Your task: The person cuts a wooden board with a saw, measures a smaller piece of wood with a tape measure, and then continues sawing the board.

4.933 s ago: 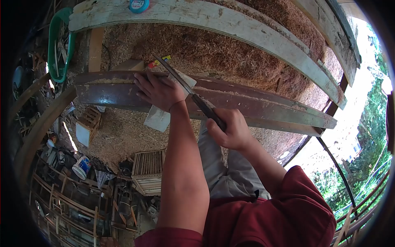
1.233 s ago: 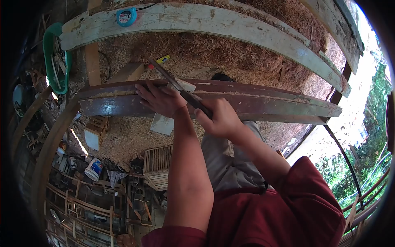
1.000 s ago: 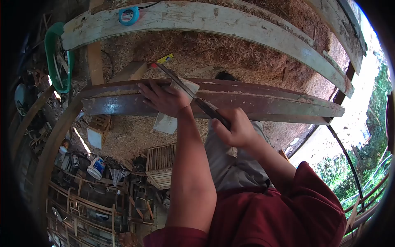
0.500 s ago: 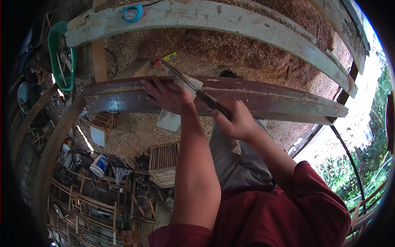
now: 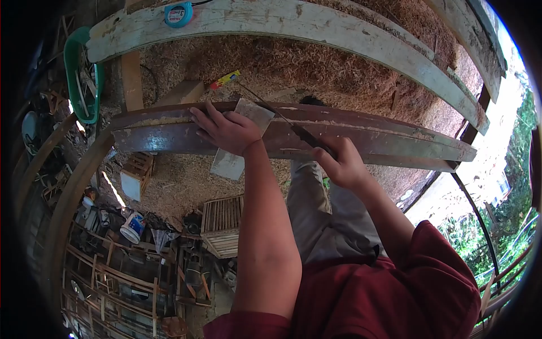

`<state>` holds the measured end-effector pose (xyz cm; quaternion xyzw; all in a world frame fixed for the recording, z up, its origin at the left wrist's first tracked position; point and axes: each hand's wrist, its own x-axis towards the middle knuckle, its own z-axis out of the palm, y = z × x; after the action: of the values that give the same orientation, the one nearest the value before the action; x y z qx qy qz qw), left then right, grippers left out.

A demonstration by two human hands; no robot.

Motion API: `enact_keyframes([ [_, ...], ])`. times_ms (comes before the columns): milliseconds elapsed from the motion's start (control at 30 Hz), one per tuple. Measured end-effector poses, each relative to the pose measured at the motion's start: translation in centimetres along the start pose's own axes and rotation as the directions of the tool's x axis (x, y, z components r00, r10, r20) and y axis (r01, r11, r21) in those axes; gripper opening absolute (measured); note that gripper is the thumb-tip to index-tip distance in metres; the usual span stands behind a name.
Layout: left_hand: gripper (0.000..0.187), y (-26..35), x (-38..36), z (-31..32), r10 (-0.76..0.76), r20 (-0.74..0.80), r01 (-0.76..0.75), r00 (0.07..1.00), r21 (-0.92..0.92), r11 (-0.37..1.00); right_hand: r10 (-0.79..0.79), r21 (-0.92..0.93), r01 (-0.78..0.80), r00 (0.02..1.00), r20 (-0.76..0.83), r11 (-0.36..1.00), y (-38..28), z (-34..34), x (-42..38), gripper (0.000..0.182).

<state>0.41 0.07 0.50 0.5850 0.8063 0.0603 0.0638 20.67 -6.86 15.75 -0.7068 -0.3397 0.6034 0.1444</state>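
Note:
My left hand [image 5: 228, 130] lies flat with its fingers spread, pressing on a pale board [image 5: 257, 114] and the brown beam [image 5: 186, 141] beneath it. The board lies across the beam, and one end sticks out on the near side. My right hand [image 5: 341, 163] is wrapped around the dark handle of a handsaw [image 5: 306, 136]. Its thin blade slants away up and to the left, along the right-hand edge of the board. Part of the board is hidden under my left hand.
A pale beam [image 5: 237, 24] runs across the far side, with a blue tape measure [image 5: 179, 14] on it. A green tub [image 5: 69, 62] holding sticks stands at left. Wood shavings [image 5: 169, 181] cover the ground, where a slatted crate [image 5: 223, 217] and a white bucket [image 5: 133, 227] sit.
My right hand has drawn the handsaw back, right and toward me, and the blade appears turned more edge-on. My left hand stays on the board, shifted slightly left in view.

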Motion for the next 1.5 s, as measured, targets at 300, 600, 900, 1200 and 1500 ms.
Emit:
enact_keyframes([
  [300, 0.060, 0.2, 0.0, -0.6, -0.028, 0.064, 0.029, 0.998, -0.010, 1.000, -0.137, 0.041, 0.137, 0.991, 0.002, 0.990, -3.4, 2.8, 1.4, 0.035],
  [600, 0.055, 0.3, 0.0, -0.4, -0.009, 0.009, 0.009, 1.000, 0.037, 0.999, -0.122, 0.125, 0.124, 0.992, -0.019, 0.984, -1.9, 2.9, 0.8, 0.035],
  [900, 0.056, 0.4, 0.1, -0.2, 0.000, 0.008, 0.000, 1.000, 0.023, 1.000, -0.122, 0.156, 0.119, 0.992, 0.012, 0.981, -1.5, 1.4, -0.4, 0.038],
  [1200, 0.058, 0.1, 0.0, -0.3, -0.004, 0.030, 0.003, 1.000, 0.021, 1.000, -0.112, 0.162, 0.107, 0.993, 0.021, 0.981, -1.6, 2.6, 1.0, 0.036],
  [1500, 0.056, 0.5, 0.2, -0.5, -0.007, 0.041, 0.006, 0.999, 0.003, 1.000, -0.117, 0.099, 0.116, 0.993, 0.003, 0.988, -1.3, 2.9, 1.2, 0.033],
])
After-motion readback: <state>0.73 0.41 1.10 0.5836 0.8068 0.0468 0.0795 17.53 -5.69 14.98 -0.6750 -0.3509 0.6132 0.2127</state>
